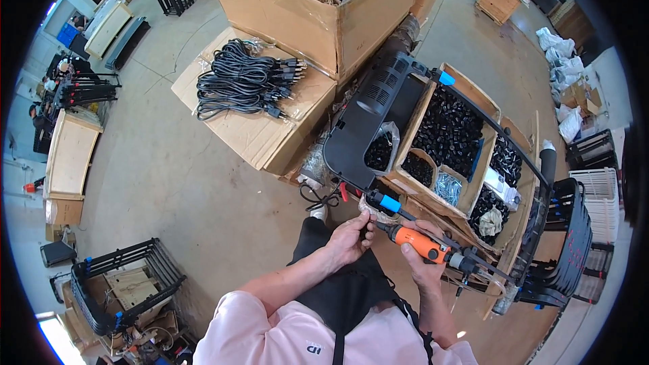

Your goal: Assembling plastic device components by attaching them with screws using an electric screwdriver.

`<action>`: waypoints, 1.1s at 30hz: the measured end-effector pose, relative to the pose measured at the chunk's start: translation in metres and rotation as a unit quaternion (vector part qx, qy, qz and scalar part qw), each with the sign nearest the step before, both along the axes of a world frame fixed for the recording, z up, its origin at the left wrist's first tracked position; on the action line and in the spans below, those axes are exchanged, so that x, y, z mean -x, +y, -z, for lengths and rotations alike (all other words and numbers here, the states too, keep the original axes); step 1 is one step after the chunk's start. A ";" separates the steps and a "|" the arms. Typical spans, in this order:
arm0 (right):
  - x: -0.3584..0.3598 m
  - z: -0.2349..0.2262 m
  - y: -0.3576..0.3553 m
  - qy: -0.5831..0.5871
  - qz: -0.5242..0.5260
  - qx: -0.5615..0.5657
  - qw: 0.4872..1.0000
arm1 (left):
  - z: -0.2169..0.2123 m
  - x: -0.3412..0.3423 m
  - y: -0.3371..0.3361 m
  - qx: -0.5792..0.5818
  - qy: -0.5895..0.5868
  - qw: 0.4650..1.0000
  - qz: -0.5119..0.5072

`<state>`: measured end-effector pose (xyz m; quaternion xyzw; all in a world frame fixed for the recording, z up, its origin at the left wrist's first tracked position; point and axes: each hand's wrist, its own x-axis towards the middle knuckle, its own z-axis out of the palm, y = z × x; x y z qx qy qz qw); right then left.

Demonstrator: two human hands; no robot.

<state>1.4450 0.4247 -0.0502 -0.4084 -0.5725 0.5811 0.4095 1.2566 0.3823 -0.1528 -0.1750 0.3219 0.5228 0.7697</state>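
Note:
My right hand [420, 257] grips an orange electric screwdriver [422, 243], its tip aimed left toward the lower end of a black metal frame [378, 111]. My left hand [351, 235] pinches something small at that frame end, beside a blue-capped black tube [387, 203]; the pinched part is too small to make out. The frame lies across open cardboard boxes of small black parts [449, 128].
A bundle of coiled black cables [240, 81] lies on a flat carton at left. A large open cardboard box [318, 7] stands behind it. Black plastic chairs [568, 230] are stacked at right. A black wire rack [125, 284] sits lower left on the concrete floor.

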 end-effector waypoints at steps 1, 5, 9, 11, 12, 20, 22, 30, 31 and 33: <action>0.002 -0.001 -0.001 0.001 0.002 -0.006 1.000 | -0.001 0.001 0.001 -0.010 -0.019 1.000 -0.003; 0.010 -0.007 0.000 -0.017 0.012 -0.016 1.000 | -0.008 0.012 0.007 -0.019 -0.040 0.999 0.013; 0.023 -0.013 0.004 -0.048 0.000 -0.023 0.999 | -0.007 0.019 0.009 -0.024 -0.049 0.998 0.026; 0.032 -0.016 0.009 -0.062 0.004 -0.021 0.998 | -0.011 0.022 0.016 -0.025 -0.065 0.997 0.026; 0.037 -0.018 0.011 -0.065 0.016 0.004 0.998 | -0.013 0.022 0.020 -0.019 -0.057 0.998 0.024; 0.074 -0.016 0.045 -0.102 0.015 -0.008 0.995 | -0.004 0.042 0.017 -0.035 0.020 0.996 0.079; 0.080 -0.014 0.053 -0.115 0.011 -0.012 0.993 | -0.004 0.051 0.015 -0.051 0.063 0.991 0.108; 0.097 -0.009 0.071 -0.159 -0.028 0.003 0.987 | 0.023 0.065 0.013 -0.123 0.098 0.979 0.132; 0.099 -0.008 0.073 -0.165 -0.037 0.002 0.986 | 0.019 0.066 0.014 -0.112 0.097 0.981 0.127; 0.106 -0.013 0.078 -0.183 -0.053 -0.007 0.982 | 0.013 0.070 0.017 -0.106 0.094 0.982 0.127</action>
